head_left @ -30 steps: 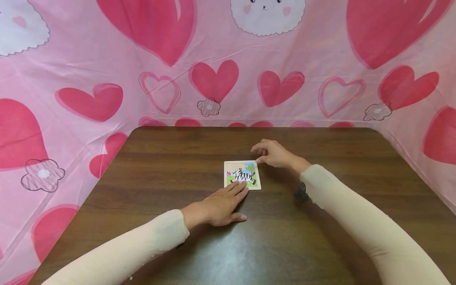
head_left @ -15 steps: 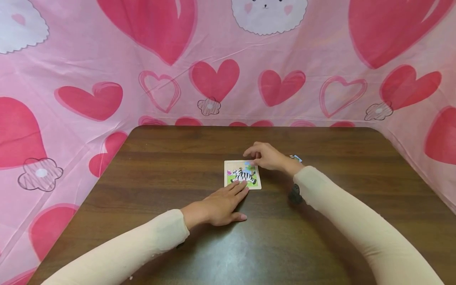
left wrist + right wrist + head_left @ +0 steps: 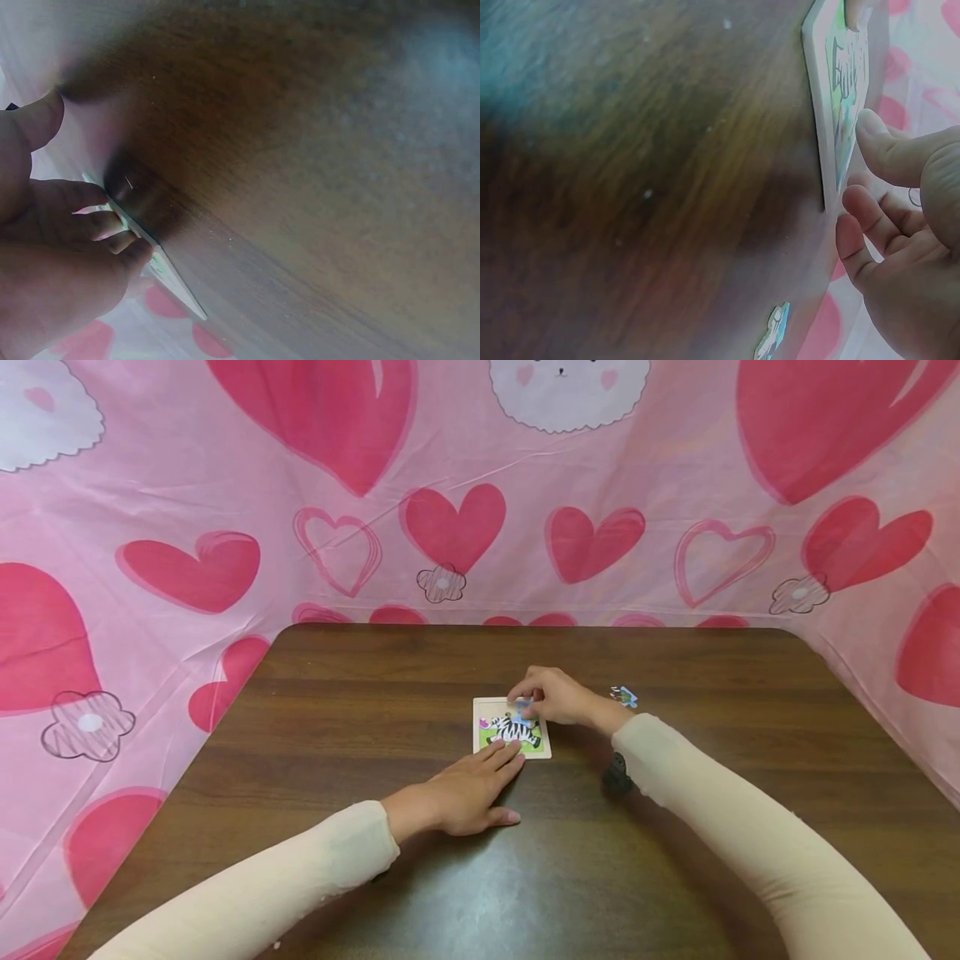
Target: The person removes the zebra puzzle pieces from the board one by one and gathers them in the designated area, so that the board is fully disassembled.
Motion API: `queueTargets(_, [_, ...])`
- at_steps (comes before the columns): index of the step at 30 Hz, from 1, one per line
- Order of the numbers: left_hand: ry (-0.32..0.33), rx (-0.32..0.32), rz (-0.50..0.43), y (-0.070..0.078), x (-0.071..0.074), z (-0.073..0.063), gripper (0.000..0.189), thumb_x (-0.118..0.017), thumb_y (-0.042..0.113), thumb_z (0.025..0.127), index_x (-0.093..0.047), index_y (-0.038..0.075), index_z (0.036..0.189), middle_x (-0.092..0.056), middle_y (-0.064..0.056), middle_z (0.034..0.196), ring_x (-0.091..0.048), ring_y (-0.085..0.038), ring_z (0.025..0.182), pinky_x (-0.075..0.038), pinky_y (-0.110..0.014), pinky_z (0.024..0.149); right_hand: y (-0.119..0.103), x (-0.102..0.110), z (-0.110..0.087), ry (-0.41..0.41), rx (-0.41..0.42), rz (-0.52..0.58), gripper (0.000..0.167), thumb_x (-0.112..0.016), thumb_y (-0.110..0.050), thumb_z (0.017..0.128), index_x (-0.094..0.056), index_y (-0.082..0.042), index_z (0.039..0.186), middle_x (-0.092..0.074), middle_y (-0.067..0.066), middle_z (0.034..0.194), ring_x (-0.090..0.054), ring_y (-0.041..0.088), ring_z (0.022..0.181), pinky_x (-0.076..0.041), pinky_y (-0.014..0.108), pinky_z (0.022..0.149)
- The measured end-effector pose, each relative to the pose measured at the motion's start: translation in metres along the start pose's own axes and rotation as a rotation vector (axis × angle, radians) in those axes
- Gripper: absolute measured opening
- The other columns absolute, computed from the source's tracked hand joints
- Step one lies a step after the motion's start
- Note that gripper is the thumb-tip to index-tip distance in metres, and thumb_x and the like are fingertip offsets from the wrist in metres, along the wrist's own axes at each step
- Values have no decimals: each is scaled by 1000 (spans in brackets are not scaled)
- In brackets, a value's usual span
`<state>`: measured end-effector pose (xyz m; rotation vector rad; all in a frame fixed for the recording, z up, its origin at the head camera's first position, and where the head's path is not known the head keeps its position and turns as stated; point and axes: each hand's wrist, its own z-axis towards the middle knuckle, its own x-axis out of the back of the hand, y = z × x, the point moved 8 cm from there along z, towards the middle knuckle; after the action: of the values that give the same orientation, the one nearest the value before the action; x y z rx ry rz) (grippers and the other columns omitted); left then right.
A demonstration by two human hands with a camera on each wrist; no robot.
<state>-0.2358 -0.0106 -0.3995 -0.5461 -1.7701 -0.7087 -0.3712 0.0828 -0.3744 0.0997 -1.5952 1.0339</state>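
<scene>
A small square zebra puzzle [image 3: 516,729] in a pale wooden frame lies mid-table, with a bare beige patch at its upper left. My left hand [image 3: 468,789] lies flat, its fingertips on the puzzle's near edge and its thumb out on the table. In the left wrist view those fingers [image 3: 105,223] lie along the frame's edge. Over the puzzle's upper right corner is my right hand [image 3: 561,695], fingers loosely bent and thumb at the blue part of the picture. The right wrist view has the thumb [image 3: 877,139] apart from the lower fingers; the index fingertip is partly hidden.
A loose puzzle piece [image 3: 624,696], blue with black and white, lies right of the right forearm. The brown wooden table [image 3: 337,710] runs back to a pink heart-print cloth [image 3: 517,460] that hangs behind it and at both sides.
My right hand has moved left and a little nearer, from beside the puzzle's corner to over its blue part. The loose piece has come into view behind the forearm. My left hand stays put.
</scene>
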Motion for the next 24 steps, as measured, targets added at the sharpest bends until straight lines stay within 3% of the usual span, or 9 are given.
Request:
queueTargets(15, [-7, 10, 2, 1, 0, 0, 77, -49, 50, 97, -20, 8, 154, -9, -8, 161, -6, -26, 148, -14, -38, 118, -1, -3, -2, 3, 33, -20, 12, -75, -2, 81, -77, -10, 91, -58, 8, 90, -51, 17, 77, -45, 30, 71])
queueTargets(24, [-10, 14, 0, 1, 0, 0, 77, -50, 50, 96, -20, 9, 154, -9, -8, 161, -6, -26, 148, -15, -39, 117, -4, -5, -1, -3, 27, -43, 13, -75, 0, 80, -72, -11, 86, -57, 8, 92, -48, 26, 88, -41, 36, 76])
